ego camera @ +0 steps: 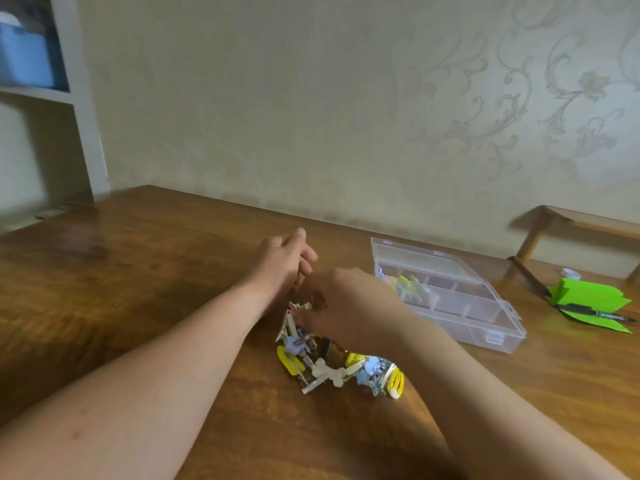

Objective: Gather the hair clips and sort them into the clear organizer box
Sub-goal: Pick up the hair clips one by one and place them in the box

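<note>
A heap of hair clips (322,365), yellow, pale blue, cream and silver, lies on the wooden table (138,271) in the middle of the head view. My right hand (349,308) is blurred above the heap's far end, fingers curled down toward a clip; whether it holds one I cannot tell. Just behind it hovers my left hand (285,261) with fingers loosely curled and nothing visible in them. To the right stands the clear organizer box (485,327), lid up, with several coloured clips (414,289) in a near-left compartment.
Green folded paper (588,299) with a black pen (595,313) on it lies at the far right, beside a small white cap (570,273). A wooden stand (554,230) sits against the wallpapered wall. A white shelf (79,98) rises at the left.
</note>
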A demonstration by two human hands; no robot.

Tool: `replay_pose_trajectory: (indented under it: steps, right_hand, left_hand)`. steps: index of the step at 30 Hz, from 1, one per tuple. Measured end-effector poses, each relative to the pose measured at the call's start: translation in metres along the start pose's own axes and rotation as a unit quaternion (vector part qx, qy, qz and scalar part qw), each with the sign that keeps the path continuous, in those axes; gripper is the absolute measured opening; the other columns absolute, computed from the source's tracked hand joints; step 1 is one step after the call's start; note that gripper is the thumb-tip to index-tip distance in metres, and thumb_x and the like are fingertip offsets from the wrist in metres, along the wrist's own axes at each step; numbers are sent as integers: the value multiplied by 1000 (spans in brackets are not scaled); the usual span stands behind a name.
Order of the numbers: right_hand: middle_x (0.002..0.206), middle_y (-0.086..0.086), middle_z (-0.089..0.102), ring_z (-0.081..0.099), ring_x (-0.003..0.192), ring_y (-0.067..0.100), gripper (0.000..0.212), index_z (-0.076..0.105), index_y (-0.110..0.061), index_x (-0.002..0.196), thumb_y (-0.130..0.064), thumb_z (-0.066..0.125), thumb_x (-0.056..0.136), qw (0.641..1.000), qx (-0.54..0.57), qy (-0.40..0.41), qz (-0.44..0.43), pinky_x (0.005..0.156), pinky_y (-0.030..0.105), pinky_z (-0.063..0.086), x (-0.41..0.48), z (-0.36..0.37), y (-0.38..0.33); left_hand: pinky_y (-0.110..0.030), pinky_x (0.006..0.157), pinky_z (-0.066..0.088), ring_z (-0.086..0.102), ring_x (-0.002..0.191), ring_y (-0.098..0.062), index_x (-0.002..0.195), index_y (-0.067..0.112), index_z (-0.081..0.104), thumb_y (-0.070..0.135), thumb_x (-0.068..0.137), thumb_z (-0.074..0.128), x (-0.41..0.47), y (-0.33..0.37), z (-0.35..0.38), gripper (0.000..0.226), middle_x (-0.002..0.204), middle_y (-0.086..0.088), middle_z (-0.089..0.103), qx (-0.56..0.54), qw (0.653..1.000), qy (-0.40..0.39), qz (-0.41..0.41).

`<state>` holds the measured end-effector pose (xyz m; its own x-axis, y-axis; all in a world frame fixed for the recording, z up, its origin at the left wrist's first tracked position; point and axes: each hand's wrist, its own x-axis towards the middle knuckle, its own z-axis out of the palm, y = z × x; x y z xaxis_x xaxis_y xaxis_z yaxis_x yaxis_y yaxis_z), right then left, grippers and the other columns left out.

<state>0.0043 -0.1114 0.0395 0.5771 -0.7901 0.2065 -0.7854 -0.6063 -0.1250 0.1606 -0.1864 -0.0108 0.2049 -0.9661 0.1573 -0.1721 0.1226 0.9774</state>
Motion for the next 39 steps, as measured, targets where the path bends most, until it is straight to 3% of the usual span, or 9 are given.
replay_pose_trajectory:
  steps: [8, 13, 20, 26, 29, 34, 39]
  right_hand:
    - [94, -5, 74, 68, 84, 21, 23, 75, -28, 109, -20, 58, 95, 999, 19, 25, 27, 72, 38, 61, -2, 6, 5]
    - [103, -3, 74, 64, 89, 20, 27, 74, -27, 113, -17, 60, 92, 992, 76, 59, 86, 69, 30, 50, -2, 6, 15]
    - [113, -2, 77, 70, 98, 19, 32, 76, -24, 123, -16, 56, 99, 986, 102, 68, 112, 80, 31, 56, -5, -2, 27]
    - [98, 1, 75, 69, 79, 18, 32, 76, -20, 117, -11, 49, 102, 984, 121, 57, 115, 69, 33, 55, -6, -10, 31]
    - [98, 0, 74, 66, 76, 14, 25, 74, -19, 118, -14, 53, 105, 975, 149, 94, 135, 67, 32, 54, -5, -24, 48]
    - [85, -4, 73, 67, 75, 17, 9, 75, -20, 101, -18, 67, 98, 930, 173, 207, 249, 68, 30, 50, -25, -61, 114]
    - [71, 0, 72, 63, 59, 17, 11, 78, -16, 89, -14, 68, 93, 919, 112, 155, 343, 53, 25, 46, -55, -70, 158]
  left_hand:
    - [-33, 65, 45, 56, 62, -21, 93, 3, 74, 42, 114, 42, 1, -2, 1, 55, 67, -6, 64, -10, 1000, -19, 12]
    - [-36, 69, 47, 59, 66, -24, 90, 6, 75, 42, 113, 43, 0, -4, -2, 54, 70, -9, 67, 7, 999, -24, 37]
    - [-35, 71, 45, 62, 72, -21, 90, 11, 77, 44, 114, 40, -7, 2, -2, 55, 74, -9, 69, 43, 998, -18, 41]
    - [-33, 65, 46, 61, 69, -21, 94, 8, 76, 42, 114, 40, -10, 7, -1, 53, 79, -12, 69, 45, 998, -12, 37]
    - [-38, 68, 47, 61, 70, -25, 92, 7, 74, 42, 114, 42, -9, 4, -1, 53, 74, -10, 68, 16, 999, -16, 29]
    - [-32, 64, 44, 56, 65, -18, 95, 1, 73, 36, 115, 41, -11, 5, 2, 51, 75, -12, 64, 16, 999, -15, 36]
    - [-32, 63, 43, 53, 61, -15, 94, 2, 74, 33, 115, 42, -10, 2, 1, 49, 73, -10, 64, 26, 998, -19, 50]
